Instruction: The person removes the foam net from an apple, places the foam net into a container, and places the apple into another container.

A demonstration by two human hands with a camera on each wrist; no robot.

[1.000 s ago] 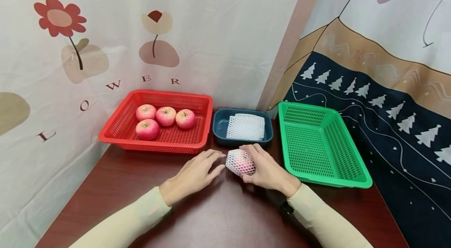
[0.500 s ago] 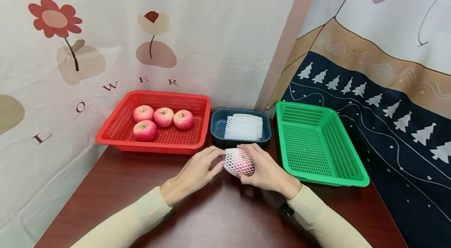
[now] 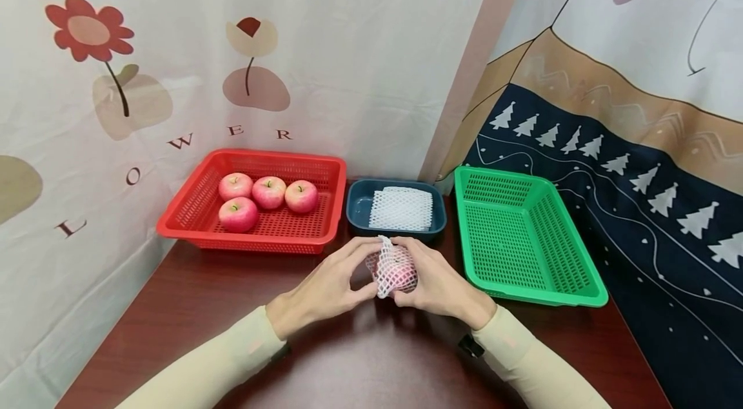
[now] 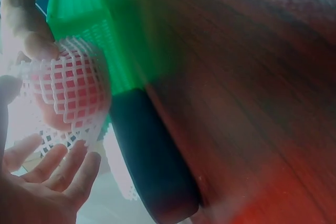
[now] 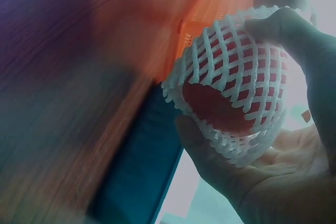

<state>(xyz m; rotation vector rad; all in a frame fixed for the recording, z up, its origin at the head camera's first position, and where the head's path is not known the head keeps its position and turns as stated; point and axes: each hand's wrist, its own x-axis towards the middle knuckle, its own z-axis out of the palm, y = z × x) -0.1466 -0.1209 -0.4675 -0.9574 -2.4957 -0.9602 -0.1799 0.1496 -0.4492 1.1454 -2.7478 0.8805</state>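
An apple (image 3: 400, 269) wrapped in a white foam net (image 3: 384, 280) is held between the two hands above the table, in front of the blue tray. My right hand (image 3: 438, 280) grips it from the right, fingers over the top and thumb below. On the other side my left hand (image 3: 327, 280) holds the net's open edge, fingertips at the top and thumb at the bottom. In the left wrist view the net's mesh (image 4: 73, 90) covers much of the apple. Red skin (image 5: 215, 109) shows bare through an opening in the right wrist view.
Several bare apples (image 3: 239, 214) lie in a red basket (image 3: 249, 242) at the back left. A blue tray (image 3: 360, 215) with flat white foam nets (image 3: 402, 209) stands behind the hands. At the right is a green basket (image 3: 540, 296) with nothing in it.
My left hand has moved right and closed in on the net's edge. The net's left end is now bunched and folded toward the apple. My right hand stays almost in place.
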